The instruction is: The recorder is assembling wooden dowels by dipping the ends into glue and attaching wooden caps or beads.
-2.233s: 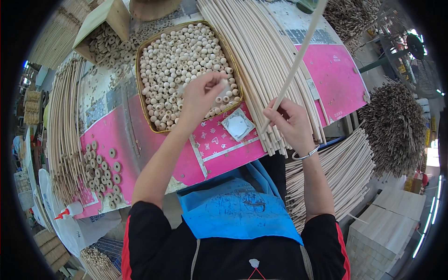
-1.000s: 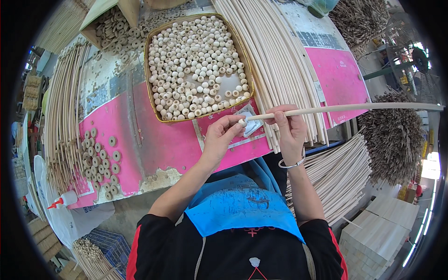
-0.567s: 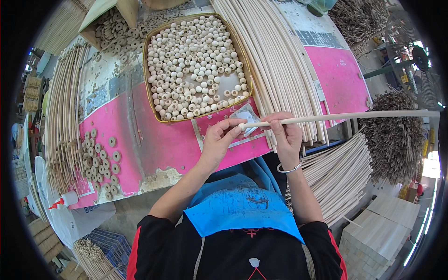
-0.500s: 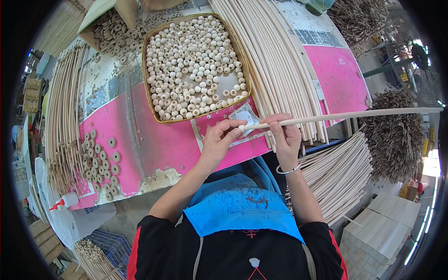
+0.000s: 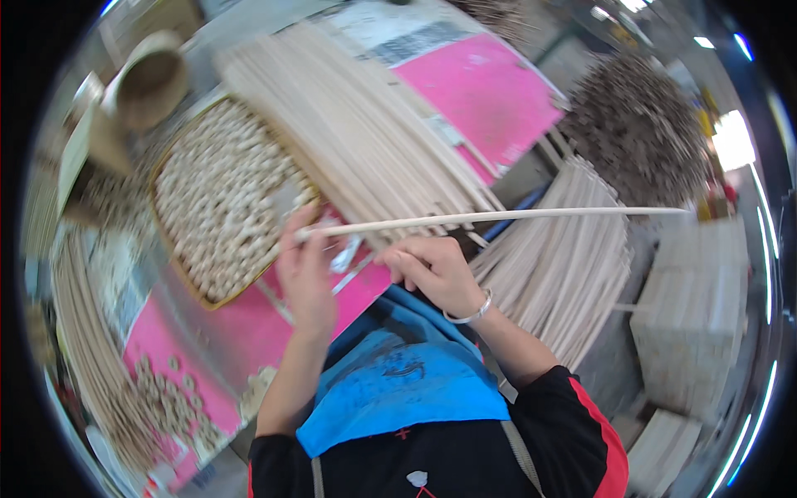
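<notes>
A long pale wooden stick (image 5: 498, 216) runs crosswise above the workbench. Its left end is in the fingers of my left hand (image 5: 307, 282), which is blurred by motion; a bead seems to sit on that end, partly covered by the fingers. My right hand (image 5: 440, 270), with a bracelet at the wrist, is just below the stick and apart from it. Its fingers are curled inward, and what they hold, if anything, is hidden. Behind my left hand stands a yellow-rimmed tray (image 5: 184, 278) full of round wooden beads (image 5: 224, 195).
Many sticks (image 5: 357, 124) lie side by side on the pink-topped bench (image 5: 490, 91). More sticks (image 5: 564, 249) are stacked to the right, near stacked pale boards (image 5: 689, 307). Wooden rings (image 5: 170, 394) lie scattered at the left. A dark brushy bundle (image 5: 635, 124) stands far right.
My right hand has come off the stick and dropped below it. My left hand has moved left with the stick's end. The whole view has swung toward the right.
</notes>
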A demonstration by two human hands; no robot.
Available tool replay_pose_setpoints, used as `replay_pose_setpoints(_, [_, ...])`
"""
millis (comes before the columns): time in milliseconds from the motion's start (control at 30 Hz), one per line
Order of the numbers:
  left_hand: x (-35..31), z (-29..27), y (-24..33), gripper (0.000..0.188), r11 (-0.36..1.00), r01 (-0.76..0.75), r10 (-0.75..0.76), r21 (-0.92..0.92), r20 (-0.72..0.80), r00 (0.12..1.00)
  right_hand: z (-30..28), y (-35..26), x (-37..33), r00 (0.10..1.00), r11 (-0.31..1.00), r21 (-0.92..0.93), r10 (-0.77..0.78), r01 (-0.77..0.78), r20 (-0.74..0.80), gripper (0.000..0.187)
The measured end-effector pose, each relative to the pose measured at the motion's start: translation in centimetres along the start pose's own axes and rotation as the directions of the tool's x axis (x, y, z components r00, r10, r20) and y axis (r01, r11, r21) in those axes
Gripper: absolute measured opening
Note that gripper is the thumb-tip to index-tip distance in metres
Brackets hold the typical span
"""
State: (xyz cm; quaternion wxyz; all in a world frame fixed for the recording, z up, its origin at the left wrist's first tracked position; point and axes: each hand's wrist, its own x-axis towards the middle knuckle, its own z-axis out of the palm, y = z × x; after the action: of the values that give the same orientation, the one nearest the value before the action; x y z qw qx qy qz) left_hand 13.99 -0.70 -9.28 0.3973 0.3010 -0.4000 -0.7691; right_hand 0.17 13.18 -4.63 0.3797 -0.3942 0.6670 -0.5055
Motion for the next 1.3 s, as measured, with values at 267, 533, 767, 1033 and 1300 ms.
replay_pose_setpoints(267, [4.8,-1.5,5.0,0.038,0.978,-0.083,0.054,0.191,0.15,0.987,-14.3,3.8,-10.4,0.865,0.49,-0.87,-0.414,-0.052,-0.285,0.035])
replay_pose_setpoints(533, [7.9,5.5,4.9,0.021,0.961,-0.166,0.064,0.221,0.406,0.912,-11.6,12.4,-16.6,0.878,0.903,-0.424,-0.143,-0.073,-0.457,0.016])
replay_pose_setpoints(767, [4.7,14.1,0.9,0.066,0.912,-0.096,-0.17,0.399,0.58,0.796,-13.9,21.7,-21.8,0.377,0.989,0.064,0.111,-0.134,-0.92,0.018])
replay_pose_setpoints(1033, [3.1,4.8,0.0,0.043,0.869,0.087,-0.338,0.488,0.455,0.824,-28.4,33.9,-34.5,-0.171,0.539,0.105,-0.073,-0.835,-0.983,0.037])
replay_pose_setpoints(1300, [4.5,-0.5,4.0,0.037,0.854,-0.04,-0.079,0.519,0.205,0.976,-29.3,21.1,-12.9,0.397,0.935,-0.334,-0.266,-0.114,-0.878,0.028])
